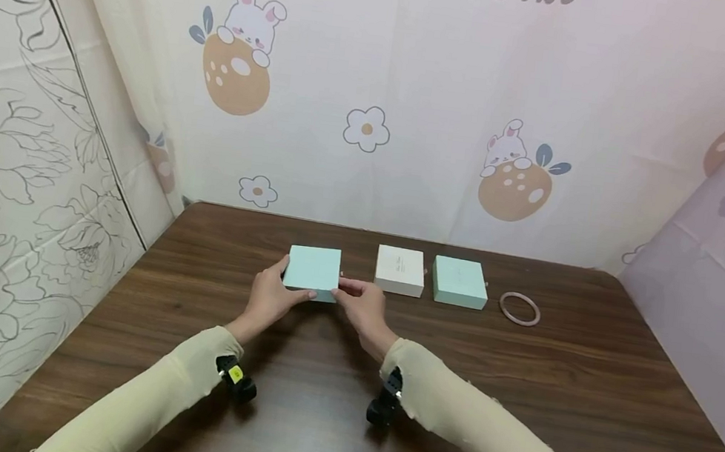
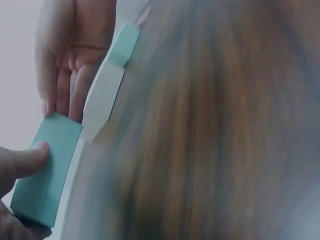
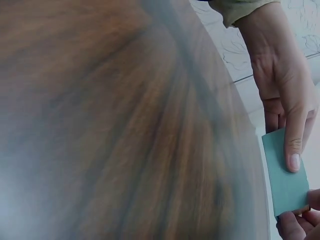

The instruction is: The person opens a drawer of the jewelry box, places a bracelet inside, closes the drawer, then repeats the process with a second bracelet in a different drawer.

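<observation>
A mint-green box [image 1: 312,269] is between both hands at the middle of the table. My left hand [image 1: 270,294] grips its left side, with the thumb [image 3: 294,150] laid along the front face and the fingers behind. At the box's right end, my right hand [image 1: 363,308] pinches with thumb and fingertips; exactly what lies between them is mostly hidden. In the right wrist view a tan sliver shows beside those fingertips [image 3: 292,225]. Whether the box touches the table cannot be told.
Right of the hands lie a white box [image 1: 400,270] with small print, a second mint-green box [image 1: 460,282] and a pale pink ring [image 1: 518,321]. Both boxes have a small tab on the right side. The dark wooden table [image 1: 584,400] meets a patterned curtain [image 1: 368,174] at its back edge.
</observation>
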Motion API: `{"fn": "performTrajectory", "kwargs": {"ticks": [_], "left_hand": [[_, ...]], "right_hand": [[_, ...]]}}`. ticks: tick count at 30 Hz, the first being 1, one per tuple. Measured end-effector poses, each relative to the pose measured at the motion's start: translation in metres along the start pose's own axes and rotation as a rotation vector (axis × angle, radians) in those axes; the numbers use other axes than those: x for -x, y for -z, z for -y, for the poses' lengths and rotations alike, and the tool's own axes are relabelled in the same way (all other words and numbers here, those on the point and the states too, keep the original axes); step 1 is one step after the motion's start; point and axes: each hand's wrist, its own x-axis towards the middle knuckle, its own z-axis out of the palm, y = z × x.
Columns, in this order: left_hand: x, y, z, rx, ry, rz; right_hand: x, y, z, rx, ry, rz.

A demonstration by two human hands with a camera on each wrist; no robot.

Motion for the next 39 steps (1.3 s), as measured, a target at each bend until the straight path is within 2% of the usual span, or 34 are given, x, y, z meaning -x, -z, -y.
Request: {"fn": "performTrajectory", "kwargs": {"ticks": [9,15,28,34,39], "left_hand": [[0.026,-0.021,-0.025,0.099,-0.058,0.038],[0.041,-0.035,-0.034,0.167,-0.083,0.08],[0.066,-0.063,-0.049,0.187,-0.141,0.162],[0.076,-0.075,-0.051,0.179,-0.166,0.199],[0.079,-0.079,-0.052,0.16,-0.172,0.197]], "right_hand": [[0.025,0.042,-0.005,0.018,0.019,0.007],[0.04,0.065,-0.012,0.026,-0.011,0.006],[0.066,0.106,-0.03,0.052,-0.09,0.023],[0.075,0.117,-0.039,0.069,-0.126,0.016],[0.08,0.122,-0.043,0.052,-0.136,0.023]]}}
